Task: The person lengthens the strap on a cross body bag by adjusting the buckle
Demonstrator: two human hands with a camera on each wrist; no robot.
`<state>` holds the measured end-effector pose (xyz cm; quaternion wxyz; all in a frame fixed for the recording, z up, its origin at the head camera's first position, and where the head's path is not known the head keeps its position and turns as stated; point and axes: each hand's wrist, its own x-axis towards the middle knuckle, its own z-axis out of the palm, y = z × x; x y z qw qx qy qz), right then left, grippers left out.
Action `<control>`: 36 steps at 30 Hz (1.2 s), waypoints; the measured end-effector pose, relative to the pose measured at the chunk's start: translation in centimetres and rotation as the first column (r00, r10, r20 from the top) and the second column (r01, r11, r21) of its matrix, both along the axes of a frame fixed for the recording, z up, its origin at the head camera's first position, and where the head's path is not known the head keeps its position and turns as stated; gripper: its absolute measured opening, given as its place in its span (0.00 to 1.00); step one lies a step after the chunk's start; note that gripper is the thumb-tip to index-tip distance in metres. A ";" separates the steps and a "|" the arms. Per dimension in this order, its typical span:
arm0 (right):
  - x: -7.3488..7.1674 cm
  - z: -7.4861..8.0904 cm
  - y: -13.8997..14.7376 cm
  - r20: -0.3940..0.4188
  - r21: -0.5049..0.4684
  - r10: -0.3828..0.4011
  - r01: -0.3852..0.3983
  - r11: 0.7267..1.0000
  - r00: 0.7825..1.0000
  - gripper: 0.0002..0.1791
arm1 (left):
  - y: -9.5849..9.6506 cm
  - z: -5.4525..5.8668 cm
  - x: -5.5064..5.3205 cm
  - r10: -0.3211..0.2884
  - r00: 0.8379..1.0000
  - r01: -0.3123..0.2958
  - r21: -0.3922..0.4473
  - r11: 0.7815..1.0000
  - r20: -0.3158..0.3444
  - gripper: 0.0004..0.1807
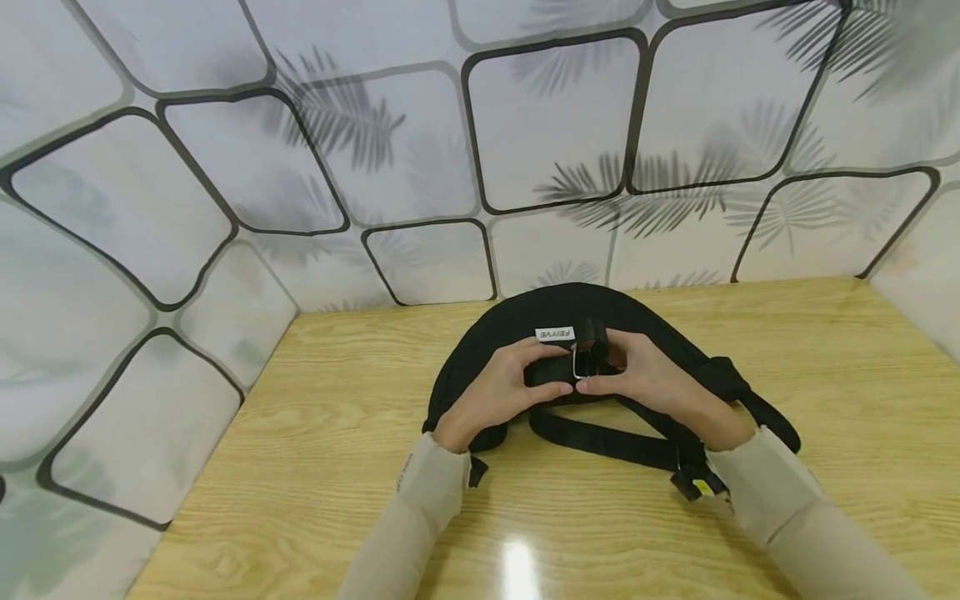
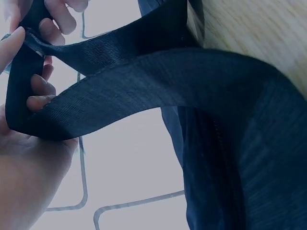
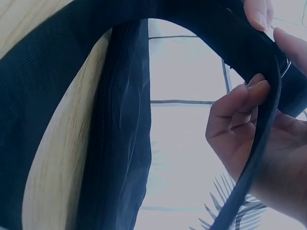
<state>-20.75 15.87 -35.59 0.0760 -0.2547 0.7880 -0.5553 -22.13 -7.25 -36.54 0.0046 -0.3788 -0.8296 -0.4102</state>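
A black waist bag (image 1: 487,333) with a white label (image 1: 555,334) lies on the wooden table. Above its front edge, both hands hold a black webbing strap (image 1: 590,335) at a small metal buckle (image 1: 576,363). My left hand (image 1: 497,382) grips the strap from the left, and in the left wrist view the webbing (image 2: 120,91) loops over its fingers. From the other side, my right hand (image 1: 654,373) pinches the strap close to the buckle. The right wrist view shows strap (image 3: 261,115) running between thumb and curled fingers. Thumb tips nearly meet below the buckle.
More strap (image 1: 600,440) trails in front of the bag to a black plastic clip (image 1: 686,483) with a yellow mark, near the right sleeve. Another black clip end (image 1: 477,472) lies by the left cuff. A patterned wall (image 1: 555,125) borders the table (image 1: 315,417) at the back.
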 end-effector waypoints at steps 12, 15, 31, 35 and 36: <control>0.0 0.5 0.8 -0.012 0.069 -0.012 0.013 0.998 1.000 0.26 | -0.8 0.2 0.1 0.014 1.000 -0.014 -0.012 1.000 -0.004 0.23; -0.1 0.7 1.1 -0.009 0.077 -0.015 0.015 0.997 1.000 0.26 | -1.1 0.2 0.1 0.022 1.000 -0.022 -0.016 1.000 -0.003 0.23; -0.3 1.2 2.6 -0.037 0.126 -0.046 0.051 0.991 0.998 0.25 | -2.5 0.2 -0.2 0.031 0.998 -0.031 0.000 1.000 -0.048 0.22; -0.2 1.1 3.0 -0.032 0.119 -0.046 0.049 0.992 0.998 0.26 | -3.1 0.0 -0.2 0.035 0.997 -0.036 -0.001 0.999 -0.061 0.22; -0.1 1.1 3.2 -0.032 0.122 -0.048 0.051 0.991 0.998 0.27 | -3.3 0.0 -0.1 0.034 0.997 -0.034 -0.004 0.999 -0.064 0.22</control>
